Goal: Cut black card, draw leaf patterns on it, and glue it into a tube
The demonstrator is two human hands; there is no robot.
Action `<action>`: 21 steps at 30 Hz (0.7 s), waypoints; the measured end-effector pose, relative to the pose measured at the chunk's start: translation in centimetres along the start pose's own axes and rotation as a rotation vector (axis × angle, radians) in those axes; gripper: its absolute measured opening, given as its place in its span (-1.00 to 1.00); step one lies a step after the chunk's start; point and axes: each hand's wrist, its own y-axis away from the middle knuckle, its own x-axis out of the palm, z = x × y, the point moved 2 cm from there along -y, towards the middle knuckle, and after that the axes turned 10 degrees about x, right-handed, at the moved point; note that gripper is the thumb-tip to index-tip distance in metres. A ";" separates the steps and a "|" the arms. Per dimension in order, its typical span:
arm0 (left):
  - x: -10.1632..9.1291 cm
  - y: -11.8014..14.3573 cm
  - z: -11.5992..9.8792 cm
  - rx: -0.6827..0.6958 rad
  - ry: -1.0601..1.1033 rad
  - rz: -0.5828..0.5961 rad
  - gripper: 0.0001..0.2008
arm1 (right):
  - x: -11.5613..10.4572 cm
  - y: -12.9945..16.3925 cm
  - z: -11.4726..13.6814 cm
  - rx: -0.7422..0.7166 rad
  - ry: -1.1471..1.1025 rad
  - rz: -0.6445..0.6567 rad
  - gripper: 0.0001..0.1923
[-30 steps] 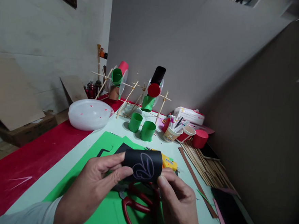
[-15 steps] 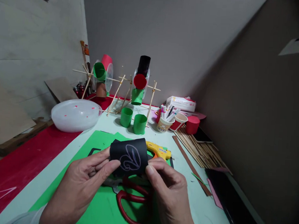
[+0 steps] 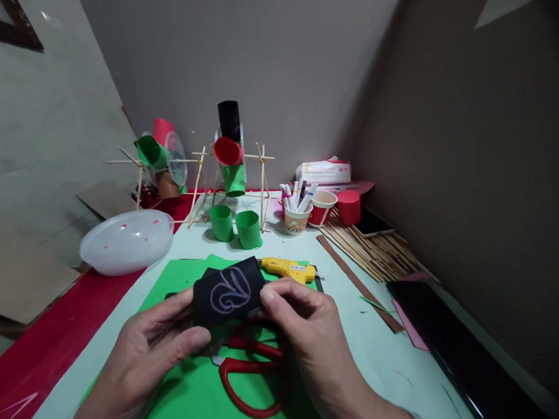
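Observation:
Between my hands is a curved black paper piece (image 3: 228, 292), bent like a short tube, with a looping leaf-like drawing in pale pencil on its face. My right hand (image 3: 305, 320) pinches its right edge between thumb and forefinger. At its left end, my left hand (image 3: 155, 341) has its fingers against and partly behind the paper, the thumb just below the lower edge. Red-handled scissors (image 3: 252, 367) lie underneath on green paper sheets (image 3: 190, 395); their blades are partly hidden. Just beyond the black paper rests a yellow glue gun (image 3: 287, 269).
Two green paper cups (image 3: 248, 229) stand before a stick-framed wheel (image 3: 228, 152) of coloured tubes. To the right are a cup of markers (image 3: 297, 218), bamboo sticks (image 3: 363, 250), a brown strip (image 3: 355, 282) and a long black object (image 3: 461, 356). A translucent plastic bowl (image 3: 127, 240) sits left.
The black paper has tilted, its right end higher, and moved slightly left in view. My left thumb has come off its face. The whole view has shifted and tilted.

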 end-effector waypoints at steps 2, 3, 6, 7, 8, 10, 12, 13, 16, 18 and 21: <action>-0.1 0.0 0.2 0.021 -0.102 -0.041 -0.54 | -0.5 -0.5 -0.3 0.056 -0.109 0.006 -0.75; -0.2 0.0 0.4 0.041 -0.146 -0.044 -0.55 | -0.7 -0.8 -0.4 0.066 -0.155 0.001 -0.75; -0.3 -0.3 0.8 0.085 -0.139 -0.007 -0.54 | -1.1 -1.3 -0.5 0.070 -0.238 -0.011 -0.77; -0.3 -0.3 0.9 0.088 -0.104 0.003 -0.51 | -1.1 -1.4 -0.5 0.079 -0.252 -0.009 -0.77; -0.4 -0.4 0.9 0.087 -0.074 0.006 -0.47 | -1.1 -1.4 -0.5 0.094 -0.262 -0.004 -0.77; -0.4 -0.3 0.7 0.090 -0.052 0.017 -0.45 | -1.0 -1.5 -0.5 0.122 -0.274 0.006 -0.76; -0.6 -0.2 0.5 0.124 -0.104 0.034 -0.53 | -1.0 -1.5 -0.5 0.136 -0.289 0.010 -0.77; -0.7 -0.2 0.3 0.153 -0.158 0.042 -0.58 | -1.0 -1.5 -0.5 0.137 -0.299 0.014 -0.77; -1.0 -0.1 -0.1 0.287 -0.361 0.042 -0.68 | -0.9 -1.3 -0.6 0.152 -0.326 0.043 -0.78; -0.9 0.0 -0.5 0.405 -0.469 0.028 -0.76 | -0.7 -1.2 -0.5 0.177 -0.341 0.063 -0.79; -0.9 -0.2 -1.0 0.618 -0.588 -0.046 -0.85 | -0.4 -0.8 -0.2 0.215 -0.369 0.087 -0.79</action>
